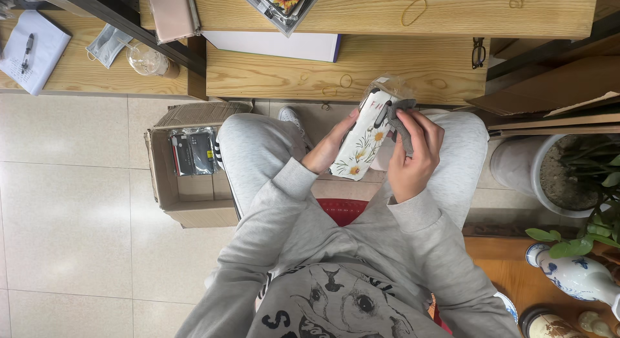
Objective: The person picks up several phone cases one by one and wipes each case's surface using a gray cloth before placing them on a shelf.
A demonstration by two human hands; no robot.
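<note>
Holding a white phone case (361, 143) printed with daisies, we have it up over our lap, both hands closed on it. Our left hand (330, 147) grips it from beneath along its long edge, fingers curled behind; our right hand (413, 154) presses a grey cloth (402, 128) against the upper face, thumb and fingers clamped around cloth and case together. A bit of clear plastic wrap (387, 86) bunches at the case's top end. Just beyond the grip runs a wooden bench (323, 70) with rubber bands on it. Off to our left hand's side, on the tiled floor, sits an open cardboard box (187, 163) with dark packets inside. Out past our right hand stands a white plant pot (523, 170), and nearer us a blue-and-white vase (575, 273).
</note>
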